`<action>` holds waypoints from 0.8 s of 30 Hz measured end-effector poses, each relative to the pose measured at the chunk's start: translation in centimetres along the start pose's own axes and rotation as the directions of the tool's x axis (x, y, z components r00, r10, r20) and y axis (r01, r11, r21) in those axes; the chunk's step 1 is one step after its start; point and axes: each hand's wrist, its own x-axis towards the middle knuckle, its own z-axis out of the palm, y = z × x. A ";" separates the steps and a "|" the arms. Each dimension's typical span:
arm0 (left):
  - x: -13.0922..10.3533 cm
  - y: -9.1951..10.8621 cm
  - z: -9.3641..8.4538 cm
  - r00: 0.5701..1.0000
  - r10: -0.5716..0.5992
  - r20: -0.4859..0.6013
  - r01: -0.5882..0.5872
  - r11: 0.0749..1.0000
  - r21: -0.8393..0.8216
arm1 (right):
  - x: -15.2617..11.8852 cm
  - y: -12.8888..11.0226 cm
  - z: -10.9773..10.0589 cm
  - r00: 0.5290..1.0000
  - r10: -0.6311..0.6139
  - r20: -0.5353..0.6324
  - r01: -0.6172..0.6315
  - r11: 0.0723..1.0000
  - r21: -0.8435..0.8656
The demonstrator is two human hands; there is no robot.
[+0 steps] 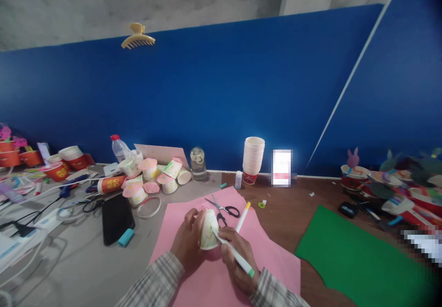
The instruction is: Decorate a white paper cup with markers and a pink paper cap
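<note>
My left hand [189, 240] is wrapped round a paper cup [209, 233] with green and yellow marks on its side. In my right hand [239, 256] is a white marker [241, 258] with a green end, its tip at the cup's wall. Both hands are over a large pink sheet [276, 265]. Black-handled scissors [228, 209] lie open on the sheet just beyond the cup, and a white marker with a yellow end [243, 217] rests beside them.
Decorated cups [148, 169], a dark phone [117, 218] and cables stand to the left. Behind the sheet are a glass jar [198, 164], a small bottle [238, 179] and stacked cups [253, 155]. Green paper [355, 261] and more crafted cups [355, 178] lie right.
</note>
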 end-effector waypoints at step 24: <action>0.9 1.4 -0.9 0.983 0.153 -0.097 -0.142 0.984 0.108 | 0.0 0.4 0.1 0.995 -0.004 0.095 0.010 0.998 -0.057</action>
